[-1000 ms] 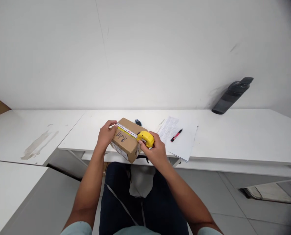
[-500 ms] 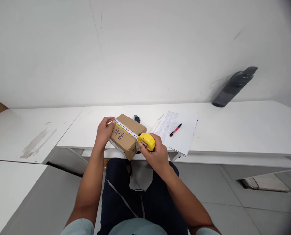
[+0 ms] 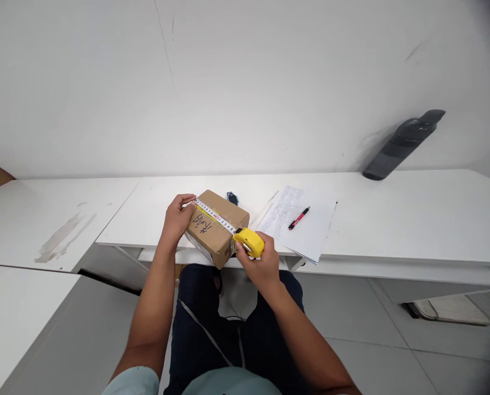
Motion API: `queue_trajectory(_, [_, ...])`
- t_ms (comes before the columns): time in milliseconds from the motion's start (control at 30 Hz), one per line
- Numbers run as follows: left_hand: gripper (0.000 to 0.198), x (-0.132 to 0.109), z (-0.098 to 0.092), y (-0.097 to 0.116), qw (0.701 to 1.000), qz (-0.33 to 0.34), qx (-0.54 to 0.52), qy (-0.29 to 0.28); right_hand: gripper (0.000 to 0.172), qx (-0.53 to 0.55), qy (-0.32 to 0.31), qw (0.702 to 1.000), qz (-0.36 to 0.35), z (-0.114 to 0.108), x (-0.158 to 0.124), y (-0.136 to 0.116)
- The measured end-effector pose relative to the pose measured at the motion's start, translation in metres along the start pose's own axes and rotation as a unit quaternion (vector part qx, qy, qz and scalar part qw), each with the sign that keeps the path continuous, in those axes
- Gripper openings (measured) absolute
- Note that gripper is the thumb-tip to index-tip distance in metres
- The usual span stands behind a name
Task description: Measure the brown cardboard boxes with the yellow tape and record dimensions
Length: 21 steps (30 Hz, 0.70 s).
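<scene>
White desk (image 3: 393, 219) against bare white wall. Brown cardboard box (image 3: 212, 233) sits at desk's near edge. Left hand (image 3: 176, 219) pinches white tape blade (image 3: 215, 218) at box's far corner; right hand (image 3: 259, 263) grips yellow tape-measure case (image 3: 249, 242) at near corner.

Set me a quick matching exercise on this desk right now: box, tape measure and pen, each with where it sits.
Things:
1. box
2. tape measure
3. pen

Places:
A. lying on the paper
B. at the near edge of the desk, handwriting on top
C. yellow case in the right hand, strip end held at the box by the left hand

Pairs: 1-B, 2-C, 3-A.
</scene>
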State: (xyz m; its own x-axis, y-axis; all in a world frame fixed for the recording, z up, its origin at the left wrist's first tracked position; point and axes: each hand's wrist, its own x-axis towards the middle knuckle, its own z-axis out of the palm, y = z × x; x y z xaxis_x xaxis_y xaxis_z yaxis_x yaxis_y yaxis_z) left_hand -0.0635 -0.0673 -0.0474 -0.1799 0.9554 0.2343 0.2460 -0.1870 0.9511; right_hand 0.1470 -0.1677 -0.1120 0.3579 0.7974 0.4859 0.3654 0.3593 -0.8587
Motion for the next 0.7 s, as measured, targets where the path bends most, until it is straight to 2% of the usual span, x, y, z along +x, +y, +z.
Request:
queue_trajectory(167, [0.032,0.002,0.000,-0.001,1.000,-0.003,0.006,0.001,0.044,0.023,0.034,0.999,0.007,0.009,-0.005,0.009])
queue_trajectory(433, [0.031,0.002,-0.001,-0.005,1.000,0.011,0.024,-0.002,0.044,0.047,0.092,0.994,-0.033,0.017,-0.008,0.016])
queue_trajectory(700, [0.029,0.002,-0.001,-0.006,1.000,0.017,0.016,-0.003,0.045,0.131,0.097,0.986,-0.019,0.029,-0.013,0.031])
